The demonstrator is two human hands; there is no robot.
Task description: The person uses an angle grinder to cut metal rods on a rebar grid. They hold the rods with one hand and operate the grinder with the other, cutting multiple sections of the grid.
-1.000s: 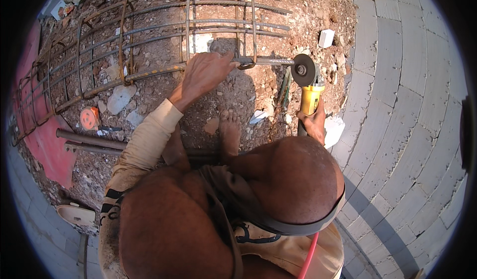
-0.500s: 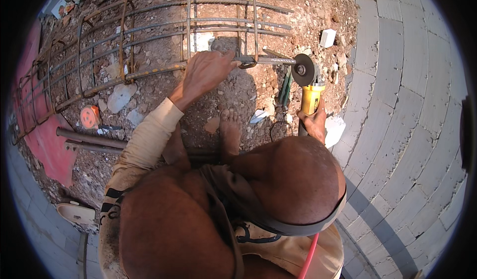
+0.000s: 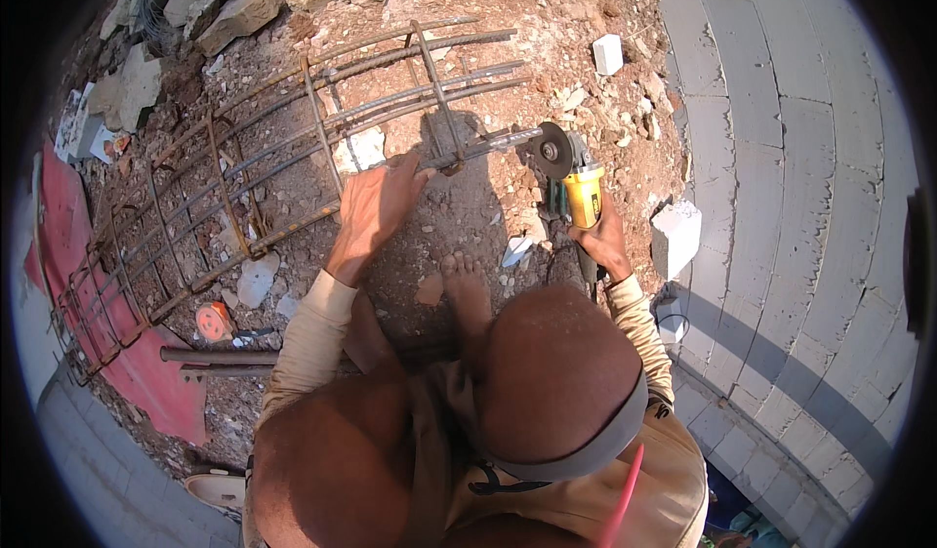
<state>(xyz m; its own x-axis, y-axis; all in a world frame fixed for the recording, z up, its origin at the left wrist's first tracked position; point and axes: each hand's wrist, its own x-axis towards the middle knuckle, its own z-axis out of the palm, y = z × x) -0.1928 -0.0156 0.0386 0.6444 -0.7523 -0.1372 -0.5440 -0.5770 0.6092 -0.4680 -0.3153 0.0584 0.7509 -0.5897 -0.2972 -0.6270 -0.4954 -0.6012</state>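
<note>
My right hand [image 3: 602,243] is wrapped round the body of a yellow angle grinder [image 3: 584,197]. Its dark cutting disc [image 3: 554,151] stands at the free end of a ribbed steel bar [image 3: 503,142]; whether the two touch I cannot tell. At the near side of a rebar cage [image 3: 322,124], my left hand [image 3: 379,211] is closed round that bar, its fingertips partly hidden. The cage, of long bars tied with square stirrups, lies on the stony ground. My bare foot [image 3: 467,289] rests below the bar, between the two hands.
A grey block wall [image 3: 752,148] runs along the right. White block pieces [image 3: 675,238] lie beside it. Rocks [image 3: 239,19] are piled at the far left. Nearer are a red sheet [image 3: 161,382], an orange round object [image 3: 214,322] and metal pipes [image 3: 244,357].
The view has shifted, so the cage sits lower and more of the rocks and right forearm shows. Both hands keep their holds, and the disc remains at the bar's end.
</note>
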